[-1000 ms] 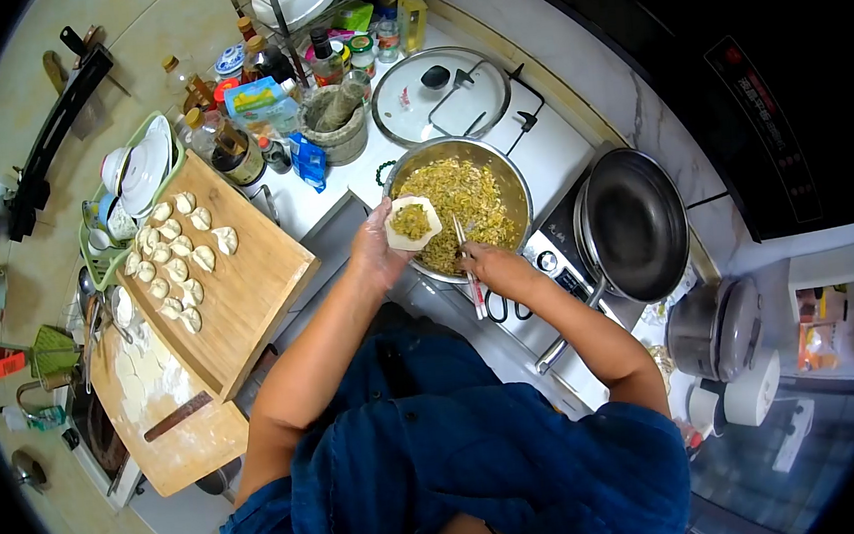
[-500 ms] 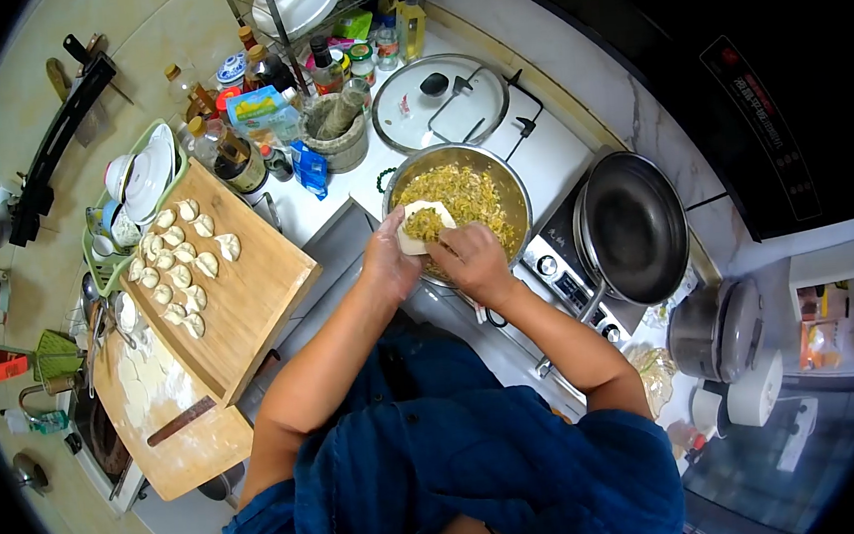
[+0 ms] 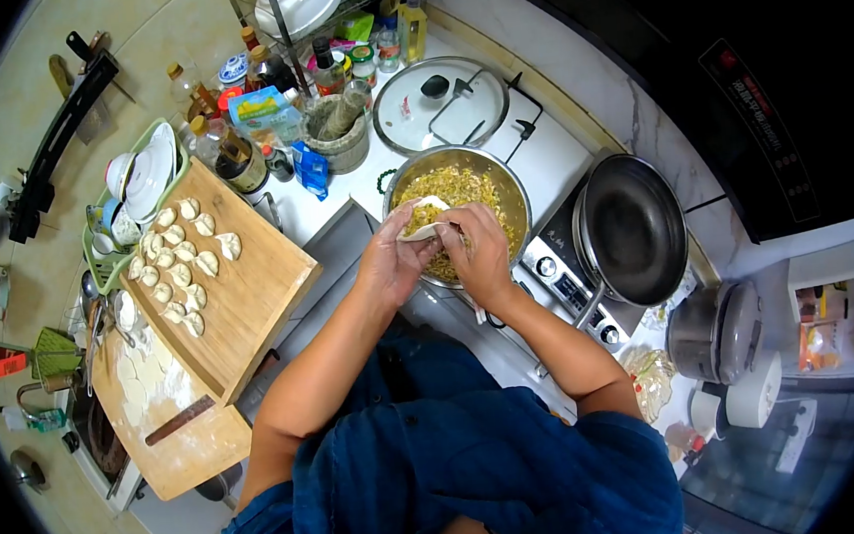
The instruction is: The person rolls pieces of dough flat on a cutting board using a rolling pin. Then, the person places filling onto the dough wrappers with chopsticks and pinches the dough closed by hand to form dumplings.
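My left hand (image 3: 392, 257) holds a round dough wrapper (image 3: 422, 229) with yellowish-green chopped filling on it. With the fingers of my right hand (image 3: 479, 253) I pinch the wrapper's right edge, and its rim curls up around the filling. Both hands are over the near side of a steel bowl (image 3: 525, 204), which holds more of the chopped filling (image 3: 456, 186). To the left, several finished dumplings (image 3: 181, 275) lie in rows on a wooden tray (image 3: 250, 311).
Below the tray, a floured board (image 3: 197, 464) carries flat wrappers (image 3: 135, 375) and a brown stick (image 3: 179, 420). Behind the bowl lies a glass lid (image 3: 405, 118), near a stone mortar (image 3: 348, 153) and bottles. A frying pan (image 3: 635, 231) sits right of the bowl.
The wrapper has gone from lying flat and open to having its edge lifted and folded. My right hand has moved from over the filling to the wrapper's right edge.
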`<action>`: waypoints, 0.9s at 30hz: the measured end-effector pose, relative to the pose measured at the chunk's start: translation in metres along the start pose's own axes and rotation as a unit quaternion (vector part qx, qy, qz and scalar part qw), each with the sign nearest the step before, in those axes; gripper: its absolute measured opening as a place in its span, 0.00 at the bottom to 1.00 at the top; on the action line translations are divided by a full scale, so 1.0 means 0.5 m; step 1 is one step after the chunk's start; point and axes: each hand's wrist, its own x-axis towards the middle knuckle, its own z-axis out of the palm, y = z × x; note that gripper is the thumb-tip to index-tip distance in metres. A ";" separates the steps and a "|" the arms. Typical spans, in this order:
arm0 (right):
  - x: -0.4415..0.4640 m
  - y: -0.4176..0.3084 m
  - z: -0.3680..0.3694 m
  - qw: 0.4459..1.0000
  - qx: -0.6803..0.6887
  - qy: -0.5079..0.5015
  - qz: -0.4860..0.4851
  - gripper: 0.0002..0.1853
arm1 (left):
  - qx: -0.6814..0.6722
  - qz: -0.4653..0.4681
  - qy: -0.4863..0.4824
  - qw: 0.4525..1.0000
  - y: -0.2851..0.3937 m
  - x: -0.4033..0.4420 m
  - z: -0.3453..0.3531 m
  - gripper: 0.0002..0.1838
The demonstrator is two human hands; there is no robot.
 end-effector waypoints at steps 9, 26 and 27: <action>0.010 -0.021 0.007 1.000 -0.001 0.027 -0.007 0.05 | 0.138 0.060 0.035 0.988 0.019 -0.030 0.035 0.12; 0.032 -0.042 0.024 0.997 0.022 -0.018 0.078 0.07 | 0.185 0.102 0.035 0.977 0.036 -0.050 0.045 0.08; 0.032 -0.038 0.025 0.998 0.015 -0.019 0.063 0.07 | 0.174 0.103 0.033 0.979 0.036 -0.048 0.042 0.08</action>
